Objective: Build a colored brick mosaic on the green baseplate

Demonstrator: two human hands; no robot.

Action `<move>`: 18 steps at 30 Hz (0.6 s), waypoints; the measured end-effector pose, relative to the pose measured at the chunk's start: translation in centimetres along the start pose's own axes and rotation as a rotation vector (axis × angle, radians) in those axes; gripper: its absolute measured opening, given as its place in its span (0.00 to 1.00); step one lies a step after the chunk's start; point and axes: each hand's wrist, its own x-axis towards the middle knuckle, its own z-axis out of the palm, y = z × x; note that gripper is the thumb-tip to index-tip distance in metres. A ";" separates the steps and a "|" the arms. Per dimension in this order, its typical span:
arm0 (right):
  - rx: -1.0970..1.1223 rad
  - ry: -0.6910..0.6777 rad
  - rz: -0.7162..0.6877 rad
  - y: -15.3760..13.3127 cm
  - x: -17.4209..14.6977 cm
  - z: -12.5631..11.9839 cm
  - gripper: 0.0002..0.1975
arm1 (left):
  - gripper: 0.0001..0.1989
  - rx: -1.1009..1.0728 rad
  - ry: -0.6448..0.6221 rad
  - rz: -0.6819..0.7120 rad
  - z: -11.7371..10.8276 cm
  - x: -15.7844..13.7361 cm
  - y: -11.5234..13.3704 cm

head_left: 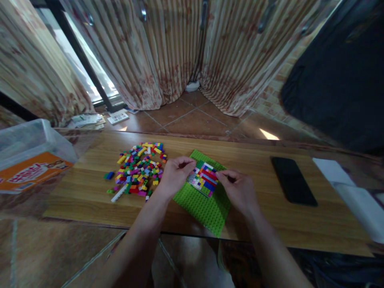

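Note:
A small, multicoloured mosaic of toy bricks (pixel 205 180) sits over the upper part of a green studded baseplate (pixel 207 208), which lies at an angle on the table. My left hand (pixel 177 176) is closed, thumb and fingertips pinched at the mosaic's left edge. At the opposite edge, beside red bricks, my right hand (pixel 238 190) is also closed in a pinch. The fingers partly cover both edges. Left of my left hand spreads a pile of loose toy bricks (pixel 142 170) in many colours.
The wooden table (pixel 255 168) carries a black phone (pixel 292 180) and white paper (pixel 354 188) on the right. A clear plastic box (pixel 24 140) with an orange label stands at the left. Behind are striped curtains (pixel 168 52) and papers on the tiled floor (pixel 192 108).

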 end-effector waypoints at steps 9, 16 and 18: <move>0.170 0.002 0.124 1.0 0.9 0.8 0.13 | 0.07 0.034 -0.023 0.011 0.2 -0.1 -0.3; 0.215 0.011 0.185 0.0 0.9 0.9 0.14 | 0.07 0.063 -0.018 0.054 0.3 -0.2 -0.6; 0.207 0.010 0.190 -0.2 0.9 0.9 0.13 | 0.07 0.072 -0.014 0.066 0.3 -0.1 -0.6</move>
